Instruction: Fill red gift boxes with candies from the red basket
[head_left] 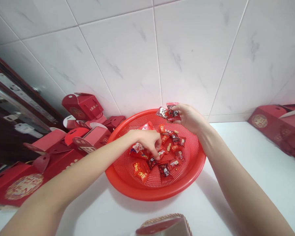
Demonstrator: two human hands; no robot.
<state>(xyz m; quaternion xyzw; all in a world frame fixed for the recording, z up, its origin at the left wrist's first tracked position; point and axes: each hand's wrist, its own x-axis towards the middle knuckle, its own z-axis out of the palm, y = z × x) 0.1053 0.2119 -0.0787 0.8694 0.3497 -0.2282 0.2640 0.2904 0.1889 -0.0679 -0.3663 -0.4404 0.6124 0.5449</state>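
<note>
A round red plastic basket [152, 195] with a perforated inside stands on the white surface, and several small wrapped candies [165, 170] in red, orange and dark wrappers lie in it. My left hand [149, 142] reaches down into the basket, its fingers pinched at a small red candy [162, 152]. At the basket's far right rim, my right hand [188, 118] is raised, closed on wrapped candies [170, 112] with dark and red wrappers that stick out to the left of the fingers. Part of the basket's contents is hidden behind my left hand.
Several red gift boxes [82, 106] with gold print are piled at the left. More red boxes [277, 127] stand at the right against the tiled wall [186, 59]. At the near edge is an open box [164, 226] with a twisted cord handle.
</note>
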